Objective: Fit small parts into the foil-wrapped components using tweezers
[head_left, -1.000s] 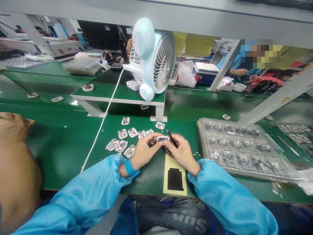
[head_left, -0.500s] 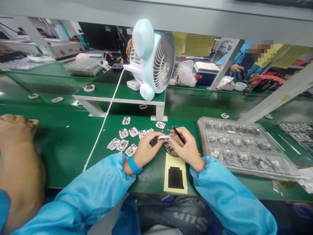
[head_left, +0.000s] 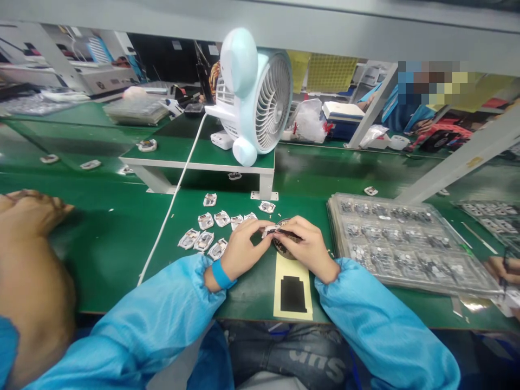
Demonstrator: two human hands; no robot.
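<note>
My left hand point(head_left: 244, 244) is closed, its thumb and fingers pinching a small white plastic housing point(head_left: 267, 231) by its edge. Opposite it, my right hand point(head_left: 309, 246) grips a slim black stick-like tool point(head_left: 289, 234), whose left end lies at the housing; whether they touch is hard to tell. Under both hands sits a round dish of small parts point(head_left: 286, 254), partly hidden by my right hand. Nearer me lies a yellow sheet point(head_left: 280, 306) with a black patch point(head_left: 293, 294). Several similar white housings point(head_left: 203, 241) lie left of my left hand.
Stacked clear trays of parts point(head_left: 382, 238) stand at right. A white-blue fan point(head_left: 239, 97) rests on a low stand point(head_left: 195, 166), its white cable point(head_left: 162, 222) running down the green bench. Another person's arm point(head_left: 36, 271) is at left; a co-worker's hand point(head_left: 504, 269) is at far right.
The black tool has swung from pointing upward to lying nearly level, its end now at the white housing. My right fingers have shifted with it. A co-worker's hand has appeared at far right.
</note>
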